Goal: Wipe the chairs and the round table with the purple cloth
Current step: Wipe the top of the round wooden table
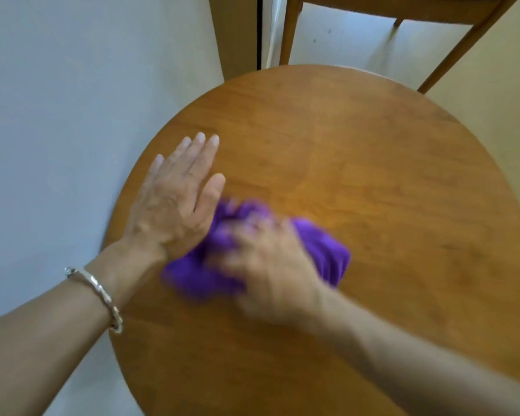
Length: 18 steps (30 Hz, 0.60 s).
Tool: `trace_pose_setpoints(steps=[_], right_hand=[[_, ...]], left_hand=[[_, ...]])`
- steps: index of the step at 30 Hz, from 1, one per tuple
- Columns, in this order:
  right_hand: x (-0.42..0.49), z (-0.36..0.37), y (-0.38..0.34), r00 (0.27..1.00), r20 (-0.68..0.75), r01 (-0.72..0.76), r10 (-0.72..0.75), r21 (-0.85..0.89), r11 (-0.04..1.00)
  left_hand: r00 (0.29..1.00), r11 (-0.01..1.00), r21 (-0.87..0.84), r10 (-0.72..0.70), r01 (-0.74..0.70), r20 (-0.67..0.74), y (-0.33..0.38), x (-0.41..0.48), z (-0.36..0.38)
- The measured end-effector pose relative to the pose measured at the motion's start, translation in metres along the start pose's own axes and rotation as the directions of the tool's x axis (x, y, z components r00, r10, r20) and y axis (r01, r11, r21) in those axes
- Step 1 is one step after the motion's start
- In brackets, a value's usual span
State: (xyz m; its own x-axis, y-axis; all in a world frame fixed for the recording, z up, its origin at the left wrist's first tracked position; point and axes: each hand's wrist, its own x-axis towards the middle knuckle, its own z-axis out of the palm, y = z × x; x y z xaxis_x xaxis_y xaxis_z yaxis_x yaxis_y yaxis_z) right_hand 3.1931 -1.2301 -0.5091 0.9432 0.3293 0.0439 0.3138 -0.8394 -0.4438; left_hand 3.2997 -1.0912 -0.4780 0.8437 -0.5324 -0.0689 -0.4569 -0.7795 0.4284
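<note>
- Round wooden table fills most of the view, top seen from above.
- Purple cloth is on the table top, near-left part, bunched up rather than spread flat.
- Right hand is on top of the cloth and covers its middle; cloth sticks out on both sides of it.
- Right hand is badly motion-blurred. Can't tell if the fingers are curled into the cloth or just pressing down on it.
- Left hand lies palm down on the bare table, fingers straight and close together, holding nothing.
- Its thumb side touches the cloth's left edge.
- Silver bracelet on the left wrist.
- Wooden chair beyond the far edge of the table; only legs and the underside frame are in view.
</note>
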Motion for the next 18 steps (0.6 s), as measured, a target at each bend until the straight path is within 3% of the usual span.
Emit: trace_pose_setpoints(steps=[2,3,5,7,8,9,10,12,13,15,17,18], right_hand=[[-0.009,-0.001,0.0,0.97,0.155,0.185,-0.186,0.023,0.983],[0.008,-0.008,0.019,0.978,0.106,0.182,-0.178,-0.028,0.983],[0.06,-0.031,0.062,0.992,-0.104,-0.089,0.072,-0.164,0.982],[0.11,-0.047,0.103,0.853,-0.294,-0.468,0.432,-0.065,0.881],[0.123,-0.048,0.104,0.753,-0.292,-0.611,0.59,0.023,0.791],[0.127,-0.043,0.09,0.733,-0.24,-0.652,0.637,0.016,0.758],[0.119,-0.032,0.066,0.799,-0.207,-0.587,0.565,-0.063,0.807],[0.074,0.001,-0.003,0.967,-0.126,-0.228,0.22,-0.054,0.972],[0.042,0.017,-0.035,1.0,0.0,-0.014,0.014,0.018,1.0],[0.009,0.026,-0.057,0.939,0.245,0.221,-0.242,0.109,0.969],[0.036,0.017,-0.024,0.946,0.174,0.268,-0.272,0.047,0.962],[0.06,0.007,-0.005,0.982,0.084,0.174,-0.171,-0.041,0.984]], left_hand=[[0.996,0.996,0.02,0.087,-0.087,0.014,-0.002,-0.002,-0.005],[0.995,0.994,0.015,0.104,-0.105,0.004,-0.005,-0.001,-0.01],[0.996,0.997,-0.016,0.078,-0.079,-0.036,-0.011,0.002,-0.017],[0.998,0.999,-0.017,0.037,-0.038,-0.055,-0.017,-0.001,-0.018],[0.998,1.0,-0.009,0.03,-0.03,-0.058,-0.02,-0.004,-0.017],[0.998,1.0,-0.007,0.03,-0.031,-0.058,-0.022,-0.005,-0.017],[0.998,1.0,-0.011,0.028,-0.029,-0.059,-0.023,-0.007,-0.017],[0.997,1.0,-0.02,-0.009,0.007,-0.076,-0.028,-0.011,-0.019],[0.996,0.999,-0.018,-0.029,0.027,-0.087,-0.032,-0.013,-0.022],[0.994,0.999,0.005,-0.039,0.04,-0.106,-0.039,-0.017,-0.027],[0.993,0.999,0.037,-0.018,0.023,-0.121,-0.046,-0.018,-0.033],[0.992,0.999,0.043,-0.006,0.012,-0.129,-0.049,-0.017,-0.036]])
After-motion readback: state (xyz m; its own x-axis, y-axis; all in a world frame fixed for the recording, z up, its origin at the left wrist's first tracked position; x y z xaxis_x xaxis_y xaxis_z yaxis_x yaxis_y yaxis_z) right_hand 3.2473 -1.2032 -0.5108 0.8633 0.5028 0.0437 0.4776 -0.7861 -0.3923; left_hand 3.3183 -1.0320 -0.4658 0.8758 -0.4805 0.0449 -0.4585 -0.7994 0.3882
